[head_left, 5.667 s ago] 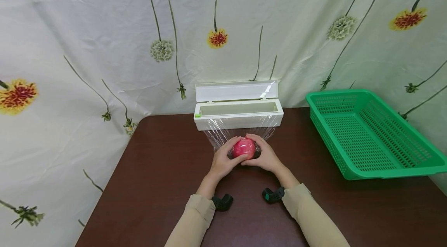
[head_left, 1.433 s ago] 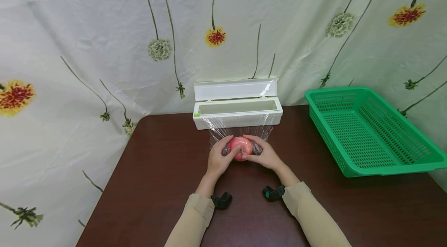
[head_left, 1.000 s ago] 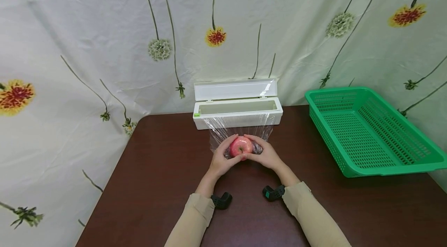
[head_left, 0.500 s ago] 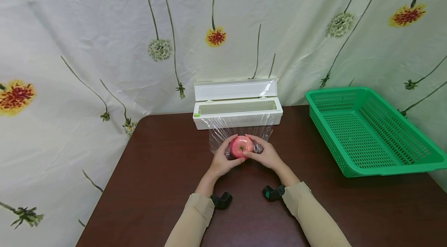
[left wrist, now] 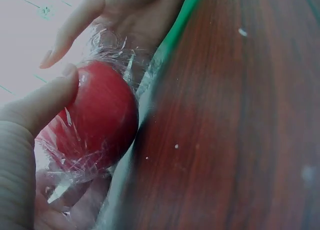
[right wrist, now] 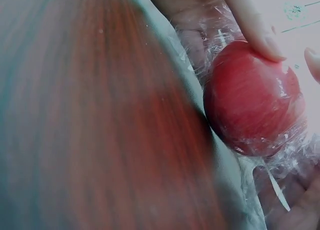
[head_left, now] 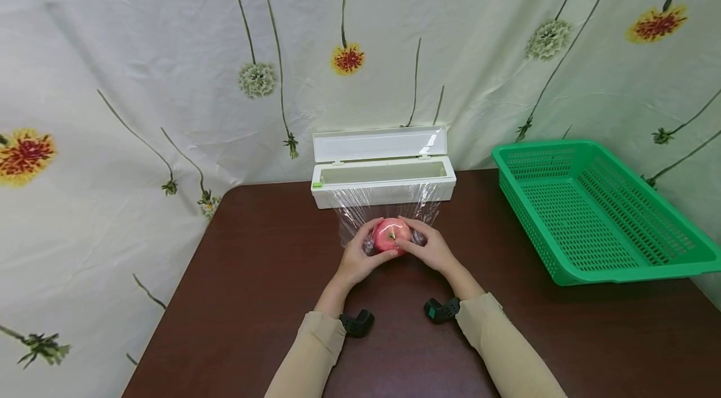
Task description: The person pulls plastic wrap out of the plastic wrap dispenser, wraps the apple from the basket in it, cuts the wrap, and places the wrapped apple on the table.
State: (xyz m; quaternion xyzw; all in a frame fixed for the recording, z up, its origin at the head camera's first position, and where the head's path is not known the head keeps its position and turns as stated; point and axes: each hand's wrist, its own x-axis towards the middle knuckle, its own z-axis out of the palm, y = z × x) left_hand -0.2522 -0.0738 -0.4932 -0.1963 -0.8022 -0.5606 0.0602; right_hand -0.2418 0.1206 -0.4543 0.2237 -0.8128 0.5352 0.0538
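Note:
A red apple point(head_left: 387, 234) lies stem side up at the middle of the table. Shiny, crinkled plastic wrap point(left wrist: 75, 160) clings round it. On its left side my left hand point(head_left: 356, 260) holds it, thumb along the near side. Opposite, my right hand point(head_left: 432, 253) grips the other side, with its thumb over the top by the stem. Bunched film sits under both palms. The sheet of cling film point(head_left: 360, 215) runs from the apple back to a white dispenser box point(head_left: 328, 199) with its lid raised. In the right wrist view the apple point(right wrist: 252, 99) rests on film close against the table.
A green plastic basket point(head_left: 529, 232) stands at the right on the brown table point(head_left: 265, 298). A flower-printed cloth point(head_left: 186, 72) hangs behind the table. Each wrist wears a black band, such as the left band point(head_left: 358, 323).
The apple has turned between the hands, so its stem now faces up where its smooth side did. Both thumbs have shifted, the right one up onto the top. Box and basket are unmoved.

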